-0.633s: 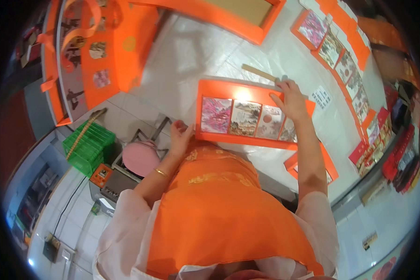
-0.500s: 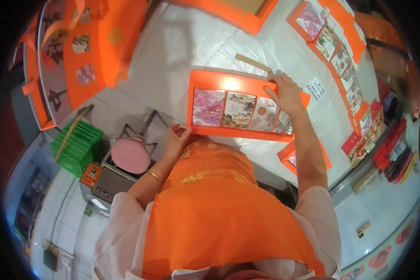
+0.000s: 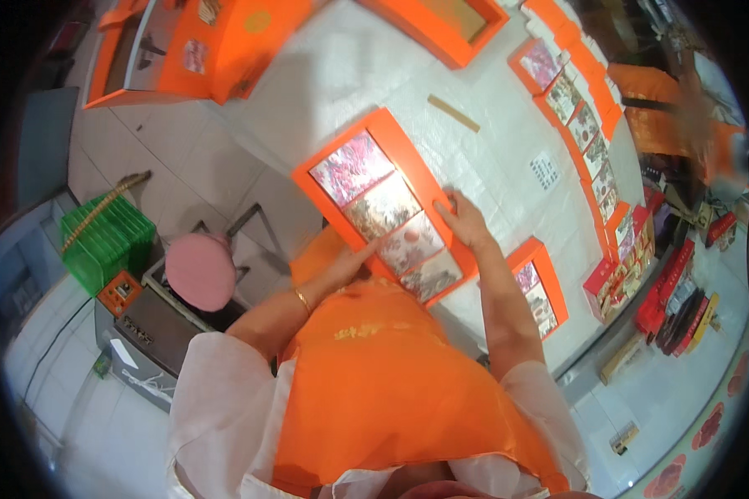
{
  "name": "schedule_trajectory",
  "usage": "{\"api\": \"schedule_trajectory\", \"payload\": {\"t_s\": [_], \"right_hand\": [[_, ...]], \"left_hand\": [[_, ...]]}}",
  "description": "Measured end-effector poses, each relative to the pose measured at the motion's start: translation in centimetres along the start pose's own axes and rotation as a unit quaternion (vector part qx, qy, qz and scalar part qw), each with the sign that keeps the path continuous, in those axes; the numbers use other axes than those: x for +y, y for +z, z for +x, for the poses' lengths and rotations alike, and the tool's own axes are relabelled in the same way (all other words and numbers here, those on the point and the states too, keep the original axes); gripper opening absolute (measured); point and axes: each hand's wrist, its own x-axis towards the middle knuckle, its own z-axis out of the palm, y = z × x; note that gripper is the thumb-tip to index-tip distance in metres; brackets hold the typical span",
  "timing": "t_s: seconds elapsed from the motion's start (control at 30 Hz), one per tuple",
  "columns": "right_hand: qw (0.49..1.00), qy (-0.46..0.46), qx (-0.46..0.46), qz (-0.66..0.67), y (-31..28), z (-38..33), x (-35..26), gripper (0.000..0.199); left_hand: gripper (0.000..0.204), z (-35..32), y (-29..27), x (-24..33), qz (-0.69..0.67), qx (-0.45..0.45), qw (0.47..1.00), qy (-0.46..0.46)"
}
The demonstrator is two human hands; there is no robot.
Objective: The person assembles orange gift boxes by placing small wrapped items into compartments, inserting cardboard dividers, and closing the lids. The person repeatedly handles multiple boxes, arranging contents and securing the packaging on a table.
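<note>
An orange box sits at a slant in front of me, its right end turned toward my body. Inside lies a row of several square picture packets, from a pink one at the far end to a grey one nearest me. My left hand is closed on the near left edge, with fingers reaching over the rim beside the third packet. On the opposite long edge, my right hand grips the rim, thumb toward the inside. The box's underside is hidden.
A tan strip and a printed label sheet lie on the white-covered table. Another orange box stands at the back; a smaller filled one is right. A pink stool and green crate are left.
The orange box has turned clockwise from lying straight across and come nearer my body. My left hand has moved from its left corner onto the near edge; the right hand has come nearer too.
</note>
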Motion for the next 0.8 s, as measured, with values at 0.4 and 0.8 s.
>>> {"api": "schedule_trajectory", "payload": {"t_s": [0.4,0.8], "right_hand": [[0.887,-0.079,0.004,0.454,-4.9,-8.4,2.0,0.072],[0.663,-0.072,0.341,0.663,-1.7,-15.5,4.8,0.059]], "left_hand": [[0.055,-6.1,0.0,11.3,0.279,0.133,0.855,0.415],[0.059,-29.5,-24.6,34.3,0.402,0.693,0.364,0.475]]}}
